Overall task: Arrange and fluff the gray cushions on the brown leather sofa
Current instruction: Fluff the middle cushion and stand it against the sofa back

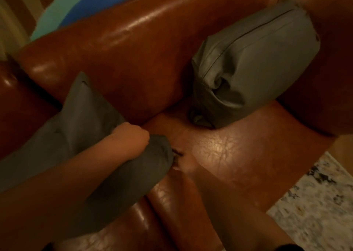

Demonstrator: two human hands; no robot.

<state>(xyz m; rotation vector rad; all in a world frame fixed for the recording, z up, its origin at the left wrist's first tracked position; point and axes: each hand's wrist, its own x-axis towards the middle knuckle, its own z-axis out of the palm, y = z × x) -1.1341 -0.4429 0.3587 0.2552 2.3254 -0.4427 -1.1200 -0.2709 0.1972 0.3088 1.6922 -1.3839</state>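
A dark gray cushion [80, 128] lies across the left part of the brown leather sofa [133, 60], one corner pointing up against the backrest. My left hand [131, 136] digs into its top edge with the fingers curled out of sight into the fabric. At the cushion's right end, my right hand [183, 160] is blurred and its fingers grip the fabric there. A second, lighter gray cushion [254, 63] with a seam along its top stands apart in the sofa's right corner, leaning on the backrest and crumpled at its lower left corner.
Bare seat leather [238, 155] lies between the two cushions. A pale patterned rug [315, 212] covers the floor at the lower right. Blue and teal fabric [76, 8] shows behind the backrest at the upper left.
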